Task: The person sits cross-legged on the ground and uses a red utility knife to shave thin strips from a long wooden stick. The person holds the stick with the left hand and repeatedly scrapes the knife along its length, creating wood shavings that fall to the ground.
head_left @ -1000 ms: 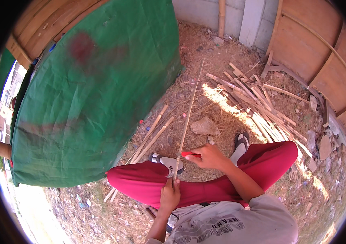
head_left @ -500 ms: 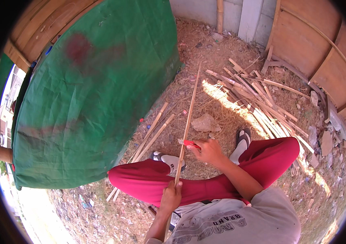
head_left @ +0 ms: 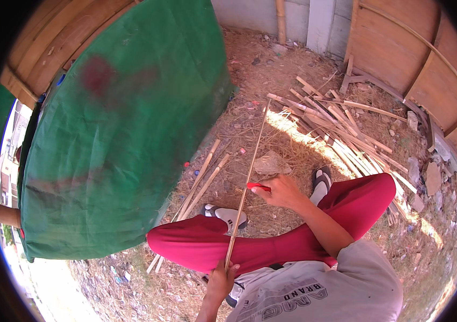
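A long, thin bamboo strip (head_left: 237, 225) slants up and away from my lap, its near end gripped in my left hand (head_left: 221, 280). My right hand (head_left: 283, 192) is closed round a small red-handled cutter (head_left: 259, 187), whose front end meets the strip around its middle. The blade itself is too small to make out. My crossed legs in dark red trousers (head_left: 196, 241) lie beneath the strip, which passes over them.
A pile of split bamboo strips (head_left: 341, 129) lies ahead to the right, and a few more pieces (head_left: 205, 185) lie left of my foot. A stone (head_left: 272, 163) sits on the straw-strewn ground. A green tarp (head_left: 126, 139) hangs at left; wooden panels (head_left: 389, 48) stand at right.
My left hand has moved down and slightly left, drawing the bamboo strip toward me. The strip's far end sits lower. My right hand and the cutter remain in nearly the same place.
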A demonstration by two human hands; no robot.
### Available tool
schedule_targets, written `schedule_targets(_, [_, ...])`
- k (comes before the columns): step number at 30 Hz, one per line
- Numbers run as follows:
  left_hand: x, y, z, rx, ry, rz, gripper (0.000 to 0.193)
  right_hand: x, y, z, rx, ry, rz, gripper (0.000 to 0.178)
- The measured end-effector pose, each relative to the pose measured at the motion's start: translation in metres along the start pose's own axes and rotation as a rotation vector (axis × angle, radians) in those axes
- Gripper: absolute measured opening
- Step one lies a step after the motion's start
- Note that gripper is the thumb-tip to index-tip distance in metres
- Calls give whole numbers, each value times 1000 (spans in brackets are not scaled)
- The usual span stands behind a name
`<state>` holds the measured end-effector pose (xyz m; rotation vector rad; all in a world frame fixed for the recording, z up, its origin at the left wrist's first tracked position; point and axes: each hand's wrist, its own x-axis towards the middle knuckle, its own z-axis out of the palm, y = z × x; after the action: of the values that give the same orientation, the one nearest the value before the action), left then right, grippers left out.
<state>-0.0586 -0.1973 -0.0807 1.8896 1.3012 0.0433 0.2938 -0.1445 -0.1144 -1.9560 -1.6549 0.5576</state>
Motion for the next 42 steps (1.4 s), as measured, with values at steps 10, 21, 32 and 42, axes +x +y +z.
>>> schedule_targets(10, [13,17,11,-26,38,-33,34,-15,-14,25,-49,55,-82,42])
schedule_targets(21, [-16,16,3,16,-51,-44,34,7,23,25,-94,315,196,38])
schedule_targets(32, [-99,-99,-14,236,-206,-99,36,35,94,-13,-71,335,555,47])
schedule_targets(42, [-130,-119,-38,122,43,-255,23,35,140,-14,-51,541,674,50])
